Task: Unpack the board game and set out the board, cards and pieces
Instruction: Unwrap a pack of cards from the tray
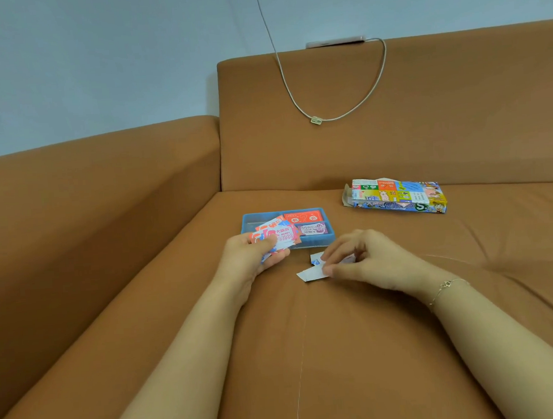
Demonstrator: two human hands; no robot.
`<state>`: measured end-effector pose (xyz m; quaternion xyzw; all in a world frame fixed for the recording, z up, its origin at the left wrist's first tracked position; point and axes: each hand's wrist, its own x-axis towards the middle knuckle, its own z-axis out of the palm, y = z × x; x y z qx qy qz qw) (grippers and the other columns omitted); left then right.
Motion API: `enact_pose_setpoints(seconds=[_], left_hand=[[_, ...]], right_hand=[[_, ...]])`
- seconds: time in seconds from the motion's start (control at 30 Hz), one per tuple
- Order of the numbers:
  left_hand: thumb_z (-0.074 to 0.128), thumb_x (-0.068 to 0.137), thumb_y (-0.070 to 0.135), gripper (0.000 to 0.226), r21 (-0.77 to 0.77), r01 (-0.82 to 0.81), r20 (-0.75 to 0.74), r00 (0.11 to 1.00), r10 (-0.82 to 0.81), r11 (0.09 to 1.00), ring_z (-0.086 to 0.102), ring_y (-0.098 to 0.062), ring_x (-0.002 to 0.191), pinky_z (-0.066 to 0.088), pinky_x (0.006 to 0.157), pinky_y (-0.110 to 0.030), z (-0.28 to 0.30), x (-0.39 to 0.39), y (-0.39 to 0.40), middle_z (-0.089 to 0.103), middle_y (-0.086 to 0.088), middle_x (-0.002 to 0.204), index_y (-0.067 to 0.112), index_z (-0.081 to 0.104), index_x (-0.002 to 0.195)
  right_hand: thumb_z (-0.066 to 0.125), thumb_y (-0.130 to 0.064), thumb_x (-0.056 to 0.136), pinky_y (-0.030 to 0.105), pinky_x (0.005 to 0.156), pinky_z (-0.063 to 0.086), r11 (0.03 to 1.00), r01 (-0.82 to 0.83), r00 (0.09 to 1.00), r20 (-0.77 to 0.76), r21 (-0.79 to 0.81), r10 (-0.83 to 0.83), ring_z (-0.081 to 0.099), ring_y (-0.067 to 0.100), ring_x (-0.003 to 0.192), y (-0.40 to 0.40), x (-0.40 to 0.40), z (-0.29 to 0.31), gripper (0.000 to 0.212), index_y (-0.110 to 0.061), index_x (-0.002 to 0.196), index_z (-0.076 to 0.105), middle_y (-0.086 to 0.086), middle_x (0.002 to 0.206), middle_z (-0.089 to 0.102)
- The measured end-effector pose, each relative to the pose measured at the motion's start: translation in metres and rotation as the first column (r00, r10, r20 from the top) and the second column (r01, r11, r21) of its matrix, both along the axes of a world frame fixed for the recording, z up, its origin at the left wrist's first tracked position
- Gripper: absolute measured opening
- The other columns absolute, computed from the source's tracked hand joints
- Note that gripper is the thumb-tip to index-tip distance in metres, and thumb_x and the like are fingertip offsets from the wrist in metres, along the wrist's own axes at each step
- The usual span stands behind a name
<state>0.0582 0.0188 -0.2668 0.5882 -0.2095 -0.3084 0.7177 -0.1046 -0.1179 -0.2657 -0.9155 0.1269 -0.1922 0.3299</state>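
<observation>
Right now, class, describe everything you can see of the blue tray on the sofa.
The blue tray is a shallow, plastic-looking rectangle lying flat on the orange sofa seat. Dividers split it into compartments: a red card deck sits at the back right, a purple deck in front. The left hand's fanned notes hide its left part.

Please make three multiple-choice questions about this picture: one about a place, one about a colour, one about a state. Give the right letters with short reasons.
1. Where does the game box lie?
A. on the sofa seat, right of the tray
B. inside the tray
C. on the floor

2. What colour is the tray?
A. green
B. blue
C. white

3. What is the left hand doing?
A. resting flat, open
B. holding a bundle of play money
C. pulling the cable

Answers:
1 A, it lies on the cushion near the backrest.
2 B, its walls are blue.
3 B, the thumb presses on the notes.
</observation>
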Motion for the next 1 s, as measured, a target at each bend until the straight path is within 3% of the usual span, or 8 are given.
enact_pose_setpoints(seconds=[0.1, 0.23, 0.33, 0.47, 0.53, 0.67, 0.87, 1.0], left_hand=[[0.06, 0.091, 0.005, 0.012, 0.01, -0.002, -0.006, 1.0, 0.002, 1.0, 0.072, -0.017, 0.075, 0.058, 0.072, -0.021, 0.0, 0.0, 0.0, 0.067, -0.012, 0.097, -0.001, 0.057, 0.101], [0.061, 0.09, 0.004, 0.014, -0.001, -0.008, -0.014, 1.0, 0.008, 1.0, 0.072, -0.018, 0.075, 0.058, 0.074, -0.022, 0.001, -0.001, 0.002, 0.067, -0.012, 0.097, -0.002, 0.057, 0.102], [0.06, 0.09, 0.004, 0.011, 0.008, -0.007, -0.014, 1.0, 0.007, 1.0, 0.072, -0.017, 0.074, 0.058, 0.074, -0.023, 0.002, -0.002, 0.002, 0.066, -0.011, 0.096, -0.001, 0.057, 0.1], [0.06, 0.091, 0.004, 0.005, 0.007, -0.003, -0.014, 1.0, 0.004, 1.0, 0.071, -0.016, 0.072, 0.058, 0.074, -0.023, 0.003, -0.003, 0.002, 0.066, -0.011, 0.094, 0.005, 0.057, 0.086], [0.059, 0.091, 0.003, 0.007, -0.001, -0.003, -0.016, 1.0, 0.003, 1.0, 0.072, -0.015, 0.07, 0.058, 0.073, -0.022, 0.003, -0.003, 0.003, 0.066, -0.011, 0.093, 0.005, 0.057, 0.085], [0.059, 0.091, 0.003, 0.001, -0.011, 0.006, -0.012, 1.0, -0.006, 1.0, 0.072, -0.016, 0.072, 0.058, 0.074, -0.022, 0.002, -0.002, 0.003, 0.067, -0.011, 0.094, 0.003, 0.058, 0.091], [0.058, 0.092, 0.004, 0.003, -0.019, 0.036, 0.02, 0.999, -0.036, 0.999, 0.071, -0.017, 0.074, 0.058, 0.074, -0.021, 0.001, -0.002, 0.003, 0.068, -0.013, 0.097, 0.002, 0.06, 0.09], [0.059, 0.091, 0.005, 0.004, 0.001, 0.038, 0.032, 0.999, -0.038, 0.999, 0.071, -0.017, 0.073, 0.058, 0.073, -0.021, 0.001, -0.004, 0.003, 0.067, -0.013, 0.096, 0.002, 0.059, 0.088]], right_hand=[[0.068, -0.027, 0.084, 0.021, 0.082, 0.037, 0.998, 0.064, 0.997, 0.052, 0.017, -0.065, 0.05, 0.005, 0.101, -0.003, 0.005, 0.002, 0.008, -0.031, 0.086, 0.075, -0.016, 0.097, 0.066], [0.065, -0.038, 0.085, 0.026, 0.094, 0.021, 0.979, 0.024, 0.973, -0.221, -0.201, -0.069, 0.034, 0.003, 0.108, -0.004, 0.011, 0.002, 0.021, -0.034, 0.105, 0.069, -0.023, 0.114, 0.052], [0.066, -0.04, 0.083, 0.026, 0.089, 0.019, 0.975, 0.002, 0.961, -0.27, -0.222, -0.064, 0.032, 0.004, 0.107, -0.002, 0.009, 0.004, 0.016, -0.039, 0.1, 0.066, -0.022, 0.114, 0.049], [0.071, -0.038, 0.08, 0.037, 0.107, 0.02, 0.989, 0.031, 0.97, -0.236, -0.147, -0.065, 0.032, 0.014, 0.123, -0.005, 0.008, 0.001, 0.011, -0.039, 0.087, 0.063, -0.021, 0.11, 0.05], [0.074, -0.039, 0.075, 0.033, 0.099, 0.029, 0.994, 0.073, 0.978, -0.19, -0.08, -0.087, 0.039, 0.017, 0.118, -0.006, 0.009, 0.001, 0.011, -0.039, 0.077, 0.063, -0.017, 0.103, 0.053], [0.078, -0.026, 0.075, 0.019, 0.062, 0.035, 0.981, 0.123, 0.988, -0.108, 0.147, -0.108, 0.047, 0.011, 0.07, -0.004, 0.007, 0.009, 0.009, -0.025, 0.073, 0.069, -0.004, 0.074, 0.056], [0.077, -0.007, 0.075, 0.025, 0.063, 0.043, 0.786, 0.346, 0.918, -0.013, 0.512, -0.396, 0.059, 0.018, 0.072, -0.019, -0.004, 0.018, 0.019, -0.01, 0.091, 0.068, 0.01, 0.091, 0.068], [0.083, -0.014, 0.069, 0.025, 0.064, 0.042, 0.79, 0.466, 0.883, -0.26, 0.399, -0.39, 0.057, 0.016, 0.074, -0.024, 0.001, 0.012, 0.04, -0.013, 0.105, 0.066, 0.007, 0.099, 0.069]])
